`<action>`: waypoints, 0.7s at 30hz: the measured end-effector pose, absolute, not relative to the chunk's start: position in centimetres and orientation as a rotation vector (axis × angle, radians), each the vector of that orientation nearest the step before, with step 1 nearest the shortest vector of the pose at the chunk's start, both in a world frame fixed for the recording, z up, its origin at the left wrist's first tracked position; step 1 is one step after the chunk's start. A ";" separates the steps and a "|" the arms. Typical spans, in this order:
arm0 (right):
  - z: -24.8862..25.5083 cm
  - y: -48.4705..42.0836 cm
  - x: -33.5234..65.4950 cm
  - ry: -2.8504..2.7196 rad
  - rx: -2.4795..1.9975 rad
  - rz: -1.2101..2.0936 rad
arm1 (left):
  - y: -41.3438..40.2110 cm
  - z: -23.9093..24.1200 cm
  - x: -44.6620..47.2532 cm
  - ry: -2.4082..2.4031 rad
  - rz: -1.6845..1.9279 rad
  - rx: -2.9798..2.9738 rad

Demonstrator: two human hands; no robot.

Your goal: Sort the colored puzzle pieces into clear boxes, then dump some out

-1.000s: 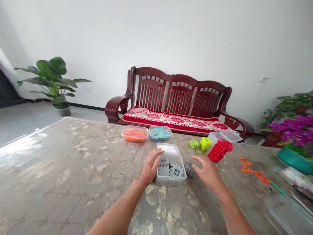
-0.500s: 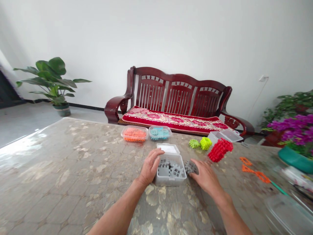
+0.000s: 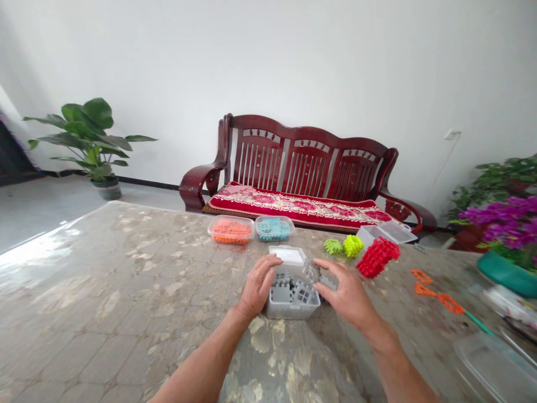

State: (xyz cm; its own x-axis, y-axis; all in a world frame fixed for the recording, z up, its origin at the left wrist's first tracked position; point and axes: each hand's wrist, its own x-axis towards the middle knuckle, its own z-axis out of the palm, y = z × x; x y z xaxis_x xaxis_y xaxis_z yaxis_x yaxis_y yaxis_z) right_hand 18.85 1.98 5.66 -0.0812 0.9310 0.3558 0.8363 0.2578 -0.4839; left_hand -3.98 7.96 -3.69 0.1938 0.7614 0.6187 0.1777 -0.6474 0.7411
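A clear plastic box (image 3: 293,310) with its lid (image 3: 289,255) tipped back stands in front of me, holding several grey interlocking building pieces (image 3: 302,292). My left hand (image 3: 257,285) grips the box's left side, fingertips over the rim near the lid. Over the right rim, my right hand (image 3: 346,290) pinches a grey building piece (image 3: 311,271) between thumb and fingers; motion blurs it. Beside the box, partly covered by that hand, more grey pieces (image 3: 327,282) lie on the table.
Behind the box sit a tub of orange pieces (image 3: 231,230) and a tub of blue pieces (image 3: 274,228). To the right are yellow-green pieces (image 3: 353,245), a red stack (image 3: 378,257), orange links (image 3: 451,303) and a flower pot (image 3: 507,274). A wooden bench (image 3: 310,162) stands beyond the table.
My right hand has lifted a grey piece from beside the box and moved it up and left, over the right rim. My left hand stays on the box.
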 end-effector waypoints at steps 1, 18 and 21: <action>6.1 2.1 18.3 -1.976 -1.587 0.211 | 7.9 -3.6 -4.0 0.875 1.473 1.956; 3.5 2.3 19.8 -2.086 -1.490 0.260 | 7.9 -3.5 -4.0 0.871 1.465 1.951; 2.1 2.5 21.8 -1.954 -1.701 0.129 | 7.9 -3.4 -4.0 0.869 1.467 1.955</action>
State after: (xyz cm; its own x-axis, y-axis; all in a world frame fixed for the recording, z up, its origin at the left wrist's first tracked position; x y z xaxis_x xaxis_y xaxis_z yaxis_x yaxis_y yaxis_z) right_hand 21.80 2.52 2.10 -0.0567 0.9417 0.3316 0.8899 0.1982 -0.4108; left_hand -4.00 7.87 -3.45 0.1989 0.7622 0.6161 0.1737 -0.6461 0.7432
